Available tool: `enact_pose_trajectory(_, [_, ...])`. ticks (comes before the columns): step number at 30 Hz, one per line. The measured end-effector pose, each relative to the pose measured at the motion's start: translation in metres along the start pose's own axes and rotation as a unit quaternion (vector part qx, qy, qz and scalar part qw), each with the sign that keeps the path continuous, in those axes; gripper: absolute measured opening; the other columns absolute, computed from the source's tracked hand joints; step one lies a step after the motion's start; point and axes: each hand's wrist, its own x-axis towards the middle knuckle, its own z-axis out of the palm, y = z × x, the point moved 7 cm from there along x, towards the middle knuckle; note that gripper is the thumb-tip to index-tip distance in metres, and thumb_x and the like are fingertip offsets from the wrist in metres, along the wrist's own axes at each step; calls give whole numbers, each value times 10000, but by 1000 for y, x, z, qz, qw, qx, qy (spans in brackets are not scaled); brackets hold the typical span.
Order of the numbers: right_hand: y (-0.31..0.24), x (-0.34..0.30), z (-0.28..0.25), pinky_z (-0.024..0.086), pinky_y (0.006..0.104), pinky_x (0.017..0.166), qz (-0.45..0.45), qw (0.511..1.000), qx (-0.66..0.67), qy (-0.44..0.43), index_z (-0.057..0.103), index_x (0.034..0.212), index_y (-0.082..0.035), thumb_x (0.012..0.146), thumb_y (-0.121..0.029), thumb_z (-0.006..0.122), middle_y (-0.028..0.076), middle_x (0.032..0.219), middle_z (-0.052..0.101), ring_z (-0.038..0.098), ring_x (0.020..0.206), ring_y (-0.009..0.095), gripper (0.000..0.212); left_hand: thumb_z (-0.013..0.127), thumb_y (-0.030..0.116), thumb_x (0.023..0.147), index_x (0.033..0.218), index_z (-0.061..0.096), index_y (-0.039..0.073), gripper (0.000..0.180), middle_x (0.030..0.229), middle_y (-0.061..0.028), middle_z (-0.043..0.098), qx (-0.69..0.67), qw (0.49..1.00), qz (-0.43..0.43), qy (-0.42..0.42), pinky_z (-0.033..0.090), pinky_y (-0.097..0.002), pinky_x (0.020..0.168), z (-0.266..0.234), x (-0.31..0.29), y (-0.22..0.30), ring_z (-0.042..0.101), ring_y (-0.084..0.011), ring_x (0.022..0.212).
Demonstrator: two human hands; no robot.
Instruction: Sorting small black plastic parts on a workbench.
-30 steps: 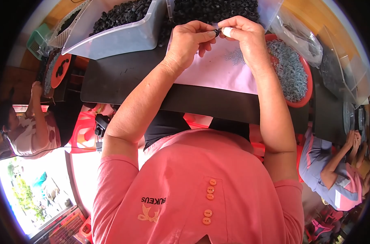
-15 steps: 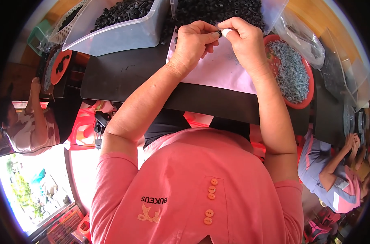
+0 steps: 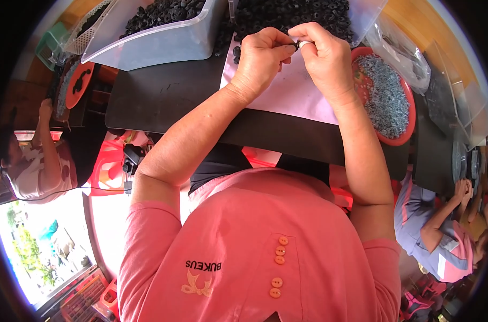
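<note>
Above a pale pink sheet [image 3: 297, 99] on the dark table, my two hands meet fingertip to fingertip. My left hand [image 3: 260, 59] pinches a small black part [image 3: 296, 46], mostly covered by the fingers, so its exact shape is hidden. From the other side my right hand [image 3: 327, 61] closes thumb and forefinger at the same part. A white wrap covers the tip of the right thumb; whether a tiny piece sits between those fingers cannot be made out. Just beyond both hands lies a heap of small black ring-shaped parts [image 3: 292, 16] in a clear plastic bin.
Another translucent bin [image 3: 169, 45] of black parts stands at the far left. On the right, a red round tray [image 3: 410, 121] holds many tiny blue-grey pieces, beside a clear plastic bag [image 3: 399, 53]. Co-workers sit at the left [image 3: 40, 172] and right [image 3: 437, 231].
Both hands stay together at nearly the same spot, shifted slightly to the right with the small black part. Less of that part shows between the fingertips.
</note>
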Motion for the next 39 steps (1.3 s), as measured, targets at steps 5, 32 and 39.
enact_pose_trajectory(5, [-21, 0, 7, 482, 377, 588, -107, 990, -84, 36, 617, 802, -126, 643, 57, 614, 33, 658, 614, 607, 619, 249, 242, 654, 0, 839, 910, 642, -30, 78, 737, -42, 651, 13, 996, 75, 51, 472, -232, 590, -3, 2, -5, 587, -89, 671])
enact_pose_trajectory(32, [-7, -5, 8, 445, 381, 748, -80, 968, -240, 2, 626, 921, -102, 638, -138, 734, 39, 899, 599, 605, 860, 233, 305, 654, 58, 865, 880, 654, -52, 111, 728, -100, 659, -199, 978, -50, 30, 477, -267, 527, -6, 9, -11, 629, -174, 618])
enact_pose_trajectory(39, [-19, -6, 10, 453, 373, 683, -162, 962, -218, 14, 568, 744, -83, 621, -85, 697, 44, 779, 570, 593, 770, 244, 178, 659, 49, 857, 817, 652, -51, 108, 662, -101, 642, -159, 987, -29, 13, 474, -265, 491, -7, 5, -6, 607, -173, 549])
